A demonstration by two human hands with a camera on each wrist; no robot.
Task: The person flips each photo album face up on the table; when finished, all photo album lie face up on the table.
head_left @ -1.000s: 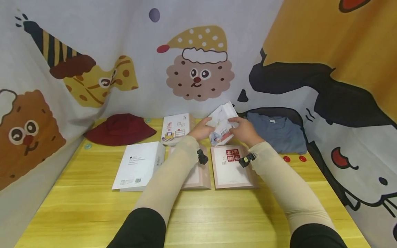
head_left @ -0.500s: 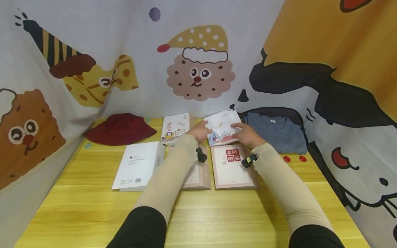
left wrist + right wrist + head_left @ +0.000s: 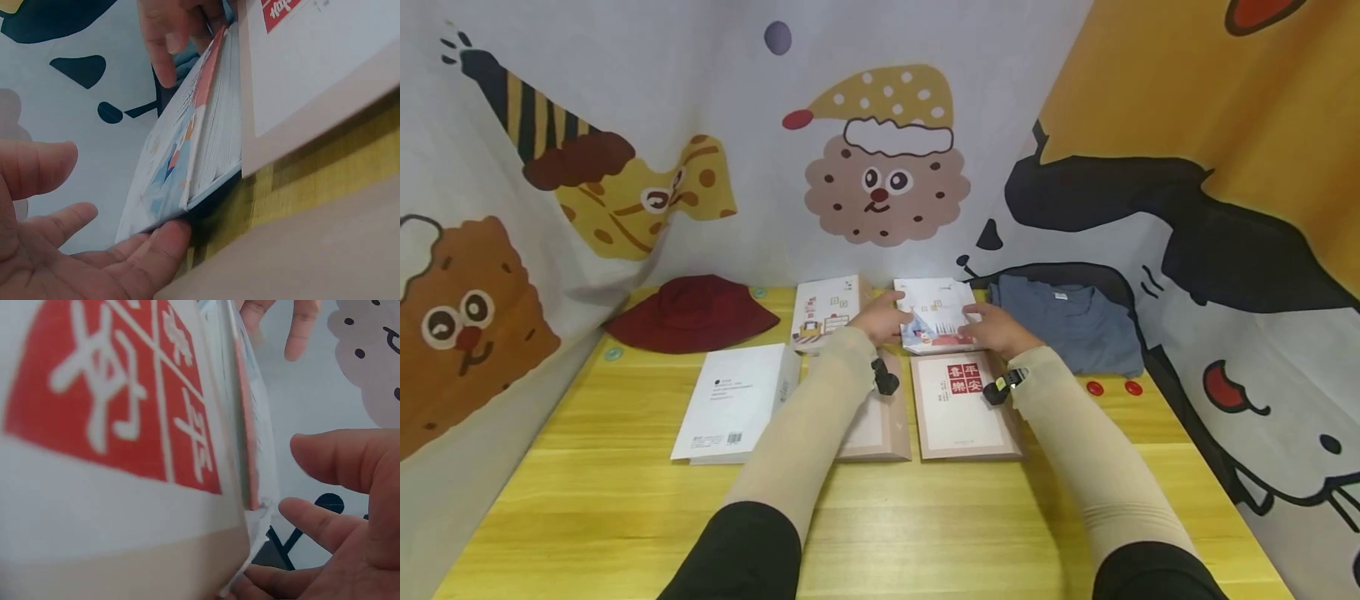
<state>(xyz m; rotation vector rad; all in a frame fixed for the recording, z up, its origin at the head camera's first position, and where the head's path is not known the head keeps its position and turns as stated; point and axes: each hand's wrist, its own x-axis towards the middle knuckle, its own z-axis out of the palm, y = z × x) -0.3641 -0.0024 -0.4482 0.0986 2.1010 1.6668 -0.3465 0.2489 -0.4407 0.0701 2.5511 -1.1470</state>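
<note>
A white book with a blue and red drawing on its cover [image 3: 934,310] lies flat at the back of the table. My left hand [image 3: 880,318] is at its left edge. In the left wrist view, fingers of the left hand [image 3: 94,262] touch the book's side while the thumb stands away from the cover. On the opposite edge is my right hand [image 3: 1002,329]. The right wrist view has the right hand [image 3: 356,531] with its thumb lifted off and its lower fingertips by the book's edge, partly hidden. Directly in front lies a pink-bordered book with red squares [image 3: 958,417].
A similar pink-edged book [image 3: 872,429] is half hidden under my left forearm. To its left lies a white book with a barcode [image 3: 722,408]. Behind are an illustrated book [image 3: 823,308] and a maroon hat [image 3: 692,317]. A folded blue-grey T-shirt [image 3: 1067,325] lies right, with red discs [image 3: 1094,388] before it.
The illustrated white book was tilted between both hands, then was lowered and straightened flat onto the table. Both thumbs have come off its cover.
</note>
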